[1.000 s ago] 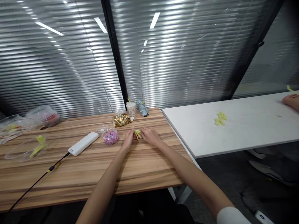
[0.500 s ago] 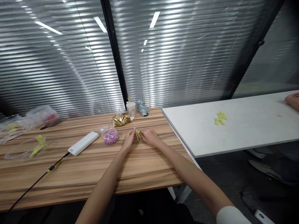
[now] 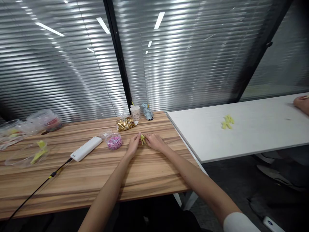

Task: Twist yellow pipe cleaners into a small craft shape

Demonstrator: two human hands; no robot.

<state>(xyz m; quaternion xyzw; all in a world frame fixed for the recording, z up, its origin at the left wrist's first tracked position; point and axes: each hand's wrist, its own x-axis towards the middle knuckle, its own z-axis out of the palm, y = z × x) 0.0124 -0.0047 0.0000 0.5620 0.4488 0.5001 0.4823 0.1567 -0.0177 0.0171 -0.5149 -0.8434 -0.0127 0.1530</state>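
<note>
Close together above the wooden table [image 3: 145, 174], my two hands meet around a small bundle of thin yellow strips [image 3: 143, 139]. My left hand [image 3: 133, 145] grips its left side with the fingers closed. From the right, the closed fingers of my right hand [image 3: 154, 141] hold the other side. Fingers cover part of the bundle, so its exact kind is unclear. Left of my left hand stands a clear round tub [image 3: 114, 141] of small pink and purple pieces.
A gold packet [image 3: 125, 124], a paper cup [image 3: 135, 112] and a crumpled blue-grey wrapper [image 3: 147, 112] stand behind. A white power bank [image 3: 86, 148] with a black cable lies left. Yellow pieces [image 3: 227, 122] rest on the white table [image 3: 253, 135]; another person's hand [image 3: 302, 103] is far right.
My hands stay in nearly the same place around the yellow strips, with only slight finger movement. The other person's hand at the far right has shifted a little.
</note>
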